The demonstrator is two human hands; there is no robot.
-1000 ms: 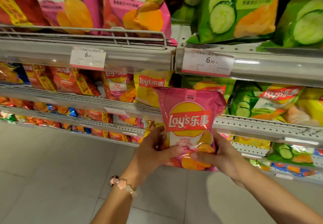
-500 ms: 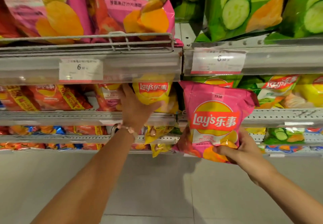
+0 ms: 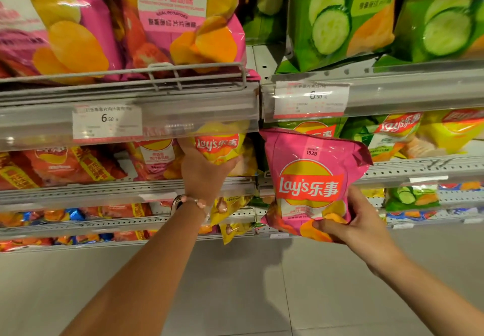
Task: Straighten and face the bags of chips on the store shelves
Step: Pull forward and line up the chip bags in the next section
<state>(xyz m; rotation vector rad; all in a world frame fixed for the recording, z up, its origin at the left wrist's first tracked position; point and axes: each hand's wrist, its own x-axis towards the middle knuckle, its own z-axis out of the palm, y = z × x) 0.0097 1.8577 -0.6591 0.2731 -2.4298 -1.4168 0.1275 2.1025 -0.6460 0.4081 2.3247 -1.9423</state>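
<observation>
1. Shelving fills the upper view: a top shelf [image 3: 366,92] carries large pink bags [image 3: 180,18] on the left behind a wire rail and large green cucumber bags [image 3: 337,18] on the right, with price tags [image 3: 107,123] clipped along its front edge.
2. Middle shelf [image 3: 86,191], just below, holds smaller red bags [image 3: 65,162] at left and green and yellow bags at right; lower shelves with more small bags run beneath it, above a pale tiled floor [image 3: 235,296].
3. Pink bag [image 3: 311,178] of chips stands upright in the air in front of the middle shelf, right of centre, logo facing out.
4. Right hand [image 3: 358,223] pinches that pink bag at its lower right corner, thumb on the front and fingers curled behind.
5. Left hand [image 3: 204,173] reaches under the top shelf's edge and grips a yellow bag [image 3: 220,144] on the middle shelf, fingers wrapped round its lower part; the bag leans slightly and its top is hidden by the shelf strip.
6. Beaded bracelet [image 3: 193,202] circles the left wrist.
</observation>
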